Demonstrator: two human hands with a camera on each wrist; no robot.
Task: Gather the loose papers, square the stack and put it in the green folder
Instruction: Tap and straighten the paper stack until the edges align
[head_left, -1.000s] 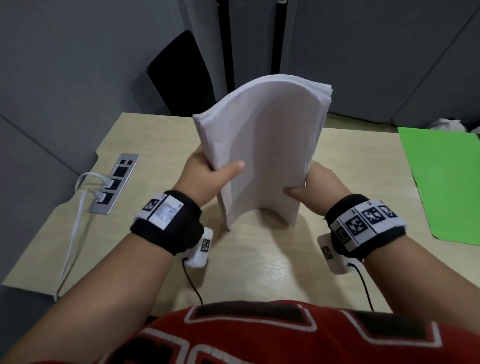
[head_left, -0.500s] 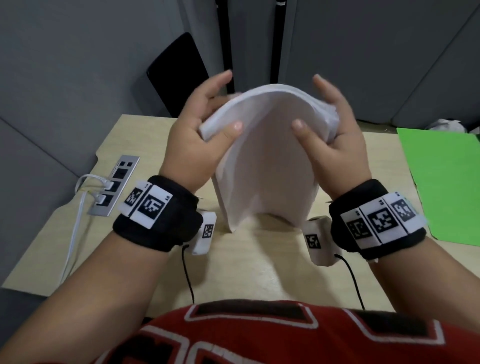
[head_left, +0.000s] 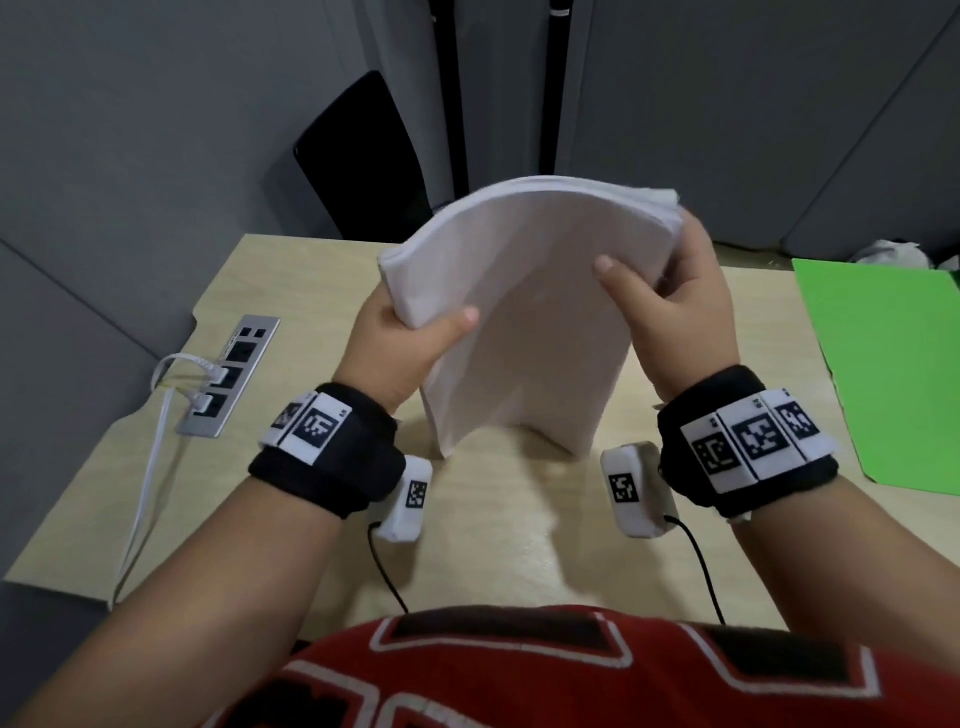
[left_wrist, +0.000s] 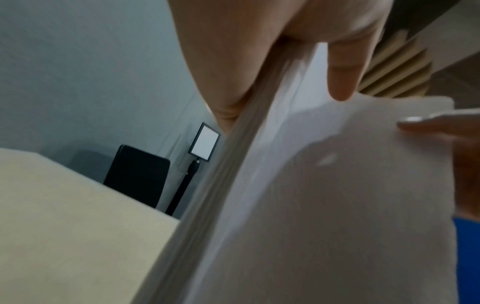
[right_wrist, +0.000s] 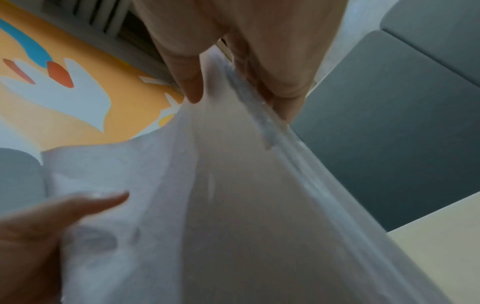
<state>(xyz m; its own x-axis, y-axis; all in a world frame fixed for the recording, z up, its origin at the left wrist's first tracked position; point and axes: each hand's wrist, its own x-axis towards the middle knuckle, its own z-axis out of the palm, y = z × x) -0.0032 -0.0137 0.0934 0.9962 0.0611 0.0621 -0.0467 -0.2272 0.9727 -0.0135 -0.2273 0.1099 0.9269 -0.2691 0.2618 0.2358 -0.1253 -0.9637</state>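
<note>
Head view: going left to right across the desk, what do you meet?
White cable → socket strip → left hand → paper stack → right hand → green folder.

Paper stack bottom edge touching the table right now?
Touching. In the head view the paper stack stands on its bottom edge on the table, with no gap beneath, while the left hand and right hand grip its sides.

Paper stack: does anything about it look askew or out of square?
Yes. The paper stack bows between left hand and right hand, and sheet corners stick out unevenly at its top right.
</note>
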